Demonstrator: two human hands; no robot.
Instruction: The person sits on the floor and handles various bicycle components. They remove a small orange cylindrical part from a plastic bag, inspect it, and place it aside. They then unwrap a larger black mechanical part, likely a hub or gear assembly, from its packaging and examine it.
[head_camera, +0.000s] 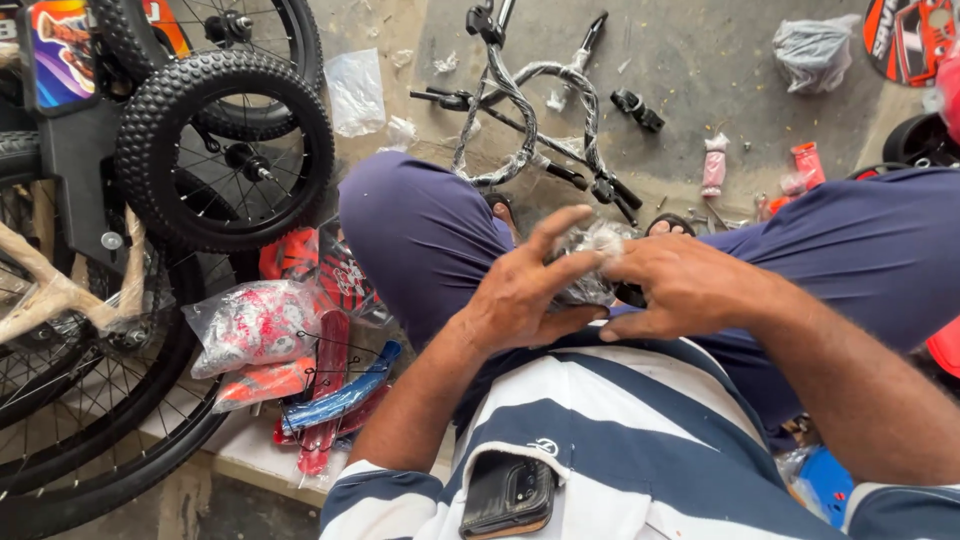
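Observation:
Both my hands meet over my lap, between my knees in dark blue trousers. My left hand (525, 290) and my right hand (680, 285) grip a small part wrapped in clear plastic (598, 240). The fingers of the left hand are spread over the wrap, and the right hand pinches it from the other side. What lies inside the plastic is hidden. A phone in a dark case (510, 497) sticks out of the pocket of my striped shirt.
Small knobbly bicycle wheels (222, 150) and larger wheels (90, 420) stand at the left. Bagged red and blue parts (300, 370) lie beside my left knee. Wrapped handlebars (530, 110), grips (714, 165) and a grey bag (815, 50) lie on the concrete floor ahead.

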